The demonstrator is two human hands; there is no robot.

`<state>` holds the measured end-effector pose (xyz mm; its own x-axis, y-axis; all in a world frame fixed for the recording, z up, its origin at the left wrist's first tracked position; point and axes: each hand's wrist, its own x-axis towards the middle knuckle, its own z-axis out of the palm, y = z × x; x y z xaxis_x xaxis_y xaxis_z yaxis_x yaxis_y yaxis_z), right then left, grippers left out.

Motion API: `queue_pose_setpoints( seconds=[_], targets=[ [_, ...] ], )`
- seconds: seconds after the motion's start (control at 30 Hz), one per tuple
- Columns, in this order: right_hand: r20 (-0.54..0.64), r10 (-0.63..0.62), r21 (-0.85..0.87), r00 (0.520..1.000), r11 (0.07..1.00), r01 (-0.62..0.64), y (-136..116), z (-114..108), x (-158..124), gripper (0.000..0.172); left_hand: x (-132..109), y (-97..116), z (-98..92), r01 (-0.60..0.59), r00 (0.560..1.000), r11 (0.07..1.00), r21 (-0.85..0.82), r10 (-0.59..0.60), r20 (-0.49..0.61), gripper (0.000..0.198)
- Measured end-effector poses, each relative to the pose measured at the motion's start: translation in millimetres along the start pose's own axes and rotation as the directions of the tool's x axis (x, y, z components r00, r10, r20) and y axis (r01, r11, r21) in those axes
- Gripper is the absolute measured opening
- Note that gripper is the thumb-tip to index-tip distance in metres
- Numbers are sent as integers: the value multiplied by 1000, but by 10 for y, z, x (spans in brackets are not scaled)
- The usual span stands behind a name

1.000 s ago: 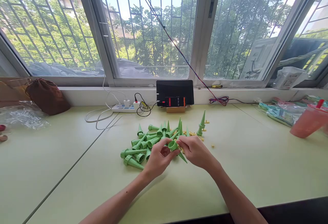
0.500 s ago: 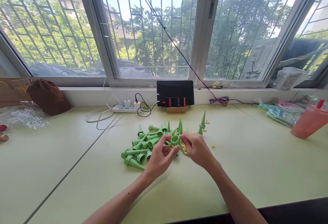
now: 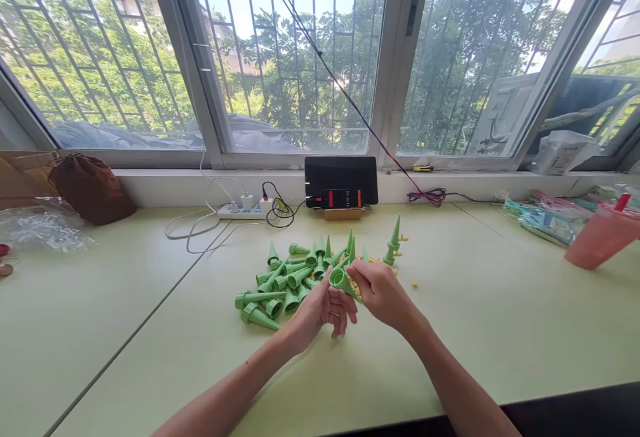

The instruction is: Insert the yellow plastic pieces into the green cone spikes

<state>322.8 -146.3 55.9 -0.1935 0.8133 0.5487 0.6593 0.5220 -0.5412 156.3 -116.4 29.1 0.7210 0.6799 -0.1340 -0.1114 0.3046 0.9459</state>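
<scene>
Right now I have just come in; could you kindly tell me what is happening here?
A person at the table has both hands at one green cone, its open end toward the camera. The left hand is beside it, fingers loosely spread; the right hand is bent at its other side, its exact grip hidden. More green cones lie heaped nearby, next to small yellow pieces.
</scene>
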Motion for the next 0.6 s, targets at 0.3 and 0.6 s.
queue_pose_setpoints(
  seconds=[0.3, 0.6],
  targets=[
    [36, 10, -10, 999, 1000, -10, 23, 13, -10, 32, 1, -12, -18, -35, 999, 999, -41, 34, -26, 74],
    [84, 18, 16, 996, 1000, -20, 10, 3, 9, 32, -9, -22, -56, -210, 969, 957, 201, 232, -90, 57]
  ],
)
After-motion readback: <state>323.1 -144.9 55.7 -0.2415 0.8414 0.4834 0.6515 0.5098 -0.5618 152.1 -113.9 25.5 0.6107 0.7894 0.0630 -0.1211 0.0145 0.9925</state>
